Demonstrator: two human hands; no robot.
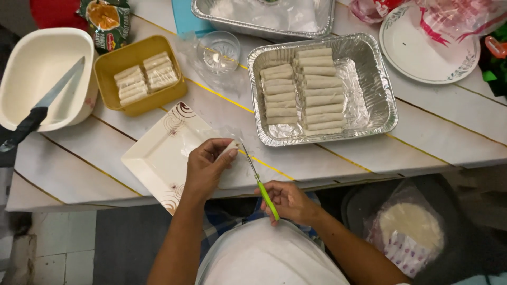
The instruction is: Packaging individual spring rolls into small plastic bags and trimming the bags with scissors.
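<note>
Overhead view of a striped worktop (433, 132) during roll preparation. Cut off by the frame: a second foil tray (264, 18) at the top edge, a patterned round plate (417, 50) partly under a crumpled plastic bag (449, 18), and a snack packet (105, 21) at top left. What the second tray contains is hard to make out. Below the worktop edge, a bag of round wrappers (409, 229) lies in shadow, its lower part indistinct.

The left hand (206, 166) is closed around a small pale roll (231, 148), pinching it between thumb and fingers; only the roll's upper end shows past the fingertips. The right hand (289, 201) is closed on the green handle of a slim tool (259, 179), whose metal tip meets the roll's end. Whether it is a knife or scissors cannot be told. Both hands sit at the near worktop edge, over a corner of a cream square plate (158, 153).

Beyond them, a foil tray (380, 100) holds two columns of finished rolls (303, 89). A yellow container (132, 60) holds more rolls, a clear glass (218, 51) stands between the two, and a white tub (26, 68) at left carries a black-handled knife (42, 105).
</note>
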